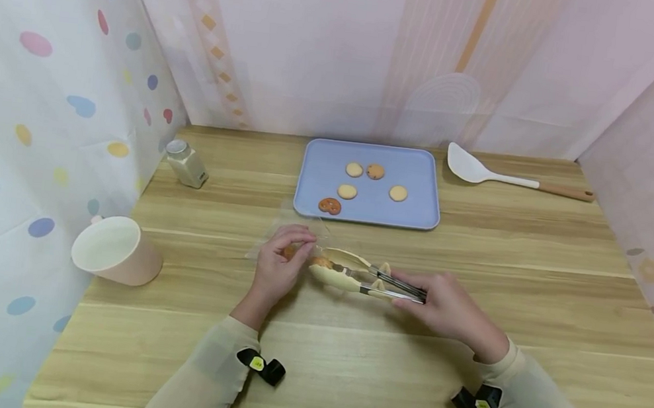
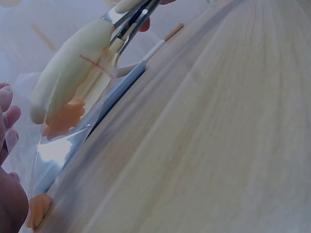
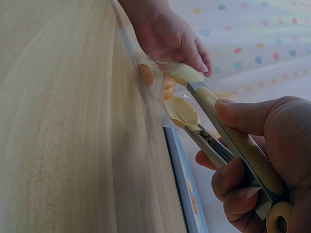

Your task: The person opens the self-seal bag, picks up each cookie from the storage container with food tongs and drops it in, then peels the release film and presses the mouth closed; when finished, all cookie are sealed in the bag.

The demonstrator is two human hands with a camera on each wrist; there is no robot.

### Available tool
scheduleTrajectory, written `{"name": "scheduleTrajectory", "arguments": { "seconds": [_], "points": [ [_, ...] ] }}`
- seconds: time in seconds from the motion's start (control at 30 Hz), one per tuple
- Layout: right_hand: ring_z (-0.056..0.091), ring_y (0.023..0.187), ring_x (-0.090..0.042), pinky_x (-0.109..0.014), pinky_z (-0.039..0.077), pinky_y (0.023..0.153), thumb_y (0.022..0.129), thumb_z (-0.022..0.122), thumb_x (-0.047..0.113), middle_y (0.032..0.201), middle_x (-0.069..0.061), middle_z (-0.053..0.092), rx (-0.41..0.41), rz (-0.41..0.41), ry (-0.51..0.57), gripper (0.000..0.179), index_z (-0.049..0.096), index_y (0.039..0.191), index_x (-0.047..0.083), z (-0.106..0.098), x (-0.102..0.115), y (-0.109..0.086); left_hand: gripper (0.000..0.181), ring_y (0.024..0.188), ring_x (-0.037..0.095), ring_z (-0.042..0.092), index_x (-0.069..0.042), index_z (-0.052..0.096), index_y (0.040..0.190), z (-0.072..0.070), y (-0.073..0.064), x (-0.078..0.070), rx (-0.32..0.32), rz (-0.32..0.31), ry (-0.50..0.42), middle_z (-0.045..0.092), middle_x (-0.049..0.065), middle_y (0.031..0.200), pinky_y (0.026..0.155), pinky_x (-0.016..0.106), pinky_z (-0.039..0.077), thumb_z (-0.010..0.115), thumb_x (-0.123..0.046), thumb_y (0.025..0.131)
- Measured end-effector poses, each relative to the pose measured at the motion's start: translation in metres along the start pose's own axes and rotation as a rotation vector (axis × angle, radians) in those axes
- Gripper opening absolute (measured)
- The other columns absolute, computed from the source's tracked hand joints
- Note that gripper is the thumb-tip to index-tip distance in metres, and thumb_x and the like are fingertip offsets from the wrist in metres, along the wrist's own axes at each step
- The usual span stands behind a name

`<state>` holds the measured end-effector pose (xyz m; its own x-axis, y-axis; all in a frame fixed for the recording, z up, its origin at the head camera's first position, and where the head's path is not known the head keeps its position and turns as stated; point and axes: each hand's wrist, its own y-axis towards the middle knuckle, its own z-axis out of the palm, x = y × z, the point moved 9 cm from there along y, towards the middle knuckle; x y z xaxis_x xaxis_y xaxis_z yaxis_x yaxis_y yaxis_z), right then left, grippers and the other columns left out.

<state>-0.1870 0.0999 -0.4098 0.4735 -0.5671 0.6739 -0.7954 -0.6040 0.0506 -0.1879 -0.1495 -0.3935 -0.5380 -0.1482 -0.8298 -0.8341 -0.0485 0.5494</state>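
Observation:
My left hand [image 1: 278,265] pinches the rim of a clear plastic bag [image 2: 54,151], its thumb and fingertips together at the mouth. In the bag's lower part lies an orange-brown cookie [image 3: 146,74]. My right hand [image 1: 449,308] grips a pair of kitchen tongs [image 1: 338,279] with cream tips and metal arms. Between those tips is a scallop-edged orange-brown cookie [image 2: 64,118], at the bag's mouth. In the left wrist view, the clear film overlaps the tong tips and this cookie. Behind the hands sits a blue tray [image 1: 420,170] with several cookies.
A white spatula [image 1: 471,167] with a wooden handle lies right of the tray. On the left stand a pale pink mug [image 1: 138,260] and, farther back, a glass shaker jar [image 1: 187,166]. Printed curtains border the wooden table [image 1: 565,269] at the back and sides.

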Motion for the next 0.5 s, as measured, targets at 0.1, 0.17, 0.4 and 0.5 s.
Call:
{"name": "scheduleTrajectory", "arguments": {
  "seconds": [0.1,0.17,0.4,0.5],
  "points": [
    [0.025,0.042,0.003,-0.022,0.036,0.041,0.087,0.073,0.028,0.110,-0.002,0.069,-0.005,-0.003,0.009,0.047,0.061,0.130,0.013,-0.0006,0.0005,-0.0017,0.007,0.107,0.035,0.054,0.015,0.064,0.089,0.0004,0.0008,-0.0027,0.005,0.011,-0.003,0.062,0.030,0.097,0.100,0.030,0.041,0.062,0.017,0.083],
    [0.026,0.043,0.002,-0.022,0.036,0.041,0.087,0.072,0.028,0.103,-0.002,0.070,-0.005,0.001,0.012,0.047,0.061,0.130,0.013,0.0001,-0.0005,-0.0019,0.007,0.106,0.041,0.053,0.015,0.064,0.089,0.0011,0.0011,-0.0041,0.015,0.017,-0.003,0.062,0.030,0.098,0.101,0.030,0.041,0.062,0.017,0.083],
    [0.030,0.043,0.002,-0.022,0.036,0.039,0.088,0.071,0.030,0.096,-0.001,0.071,-0.027,0.031,0.018,0.047,0.060,0.131,0.013,0.0063,-0.0076,0.0005,0.009,0.107,0.045,0.052,0.012,0.065,0.089,0.0051,0.0002,-0.0039,0.038,0.004,0.008,0.063,0.029,0.099,0.101,0.031,0.040,0.062,0.018,0.082],
    [0.027,0.040,0.003,-0.022,0.034,0.037,0.088,0.072,0.030,0.093,-0.003,0.071,-0.067,0.033,0.014,0.047,0.061,0.129,0.011,0.0059,-0.0087,0.0007,0.008,0.107,0.045,0.052,0.013,0.065,0.088,0.0061,0.0003,-0.0044,0.038,0.008,0.021,0.063,0.030,0.099,0.101,0.033,0.040,0.063,0.018,0.082]
  ]
}}
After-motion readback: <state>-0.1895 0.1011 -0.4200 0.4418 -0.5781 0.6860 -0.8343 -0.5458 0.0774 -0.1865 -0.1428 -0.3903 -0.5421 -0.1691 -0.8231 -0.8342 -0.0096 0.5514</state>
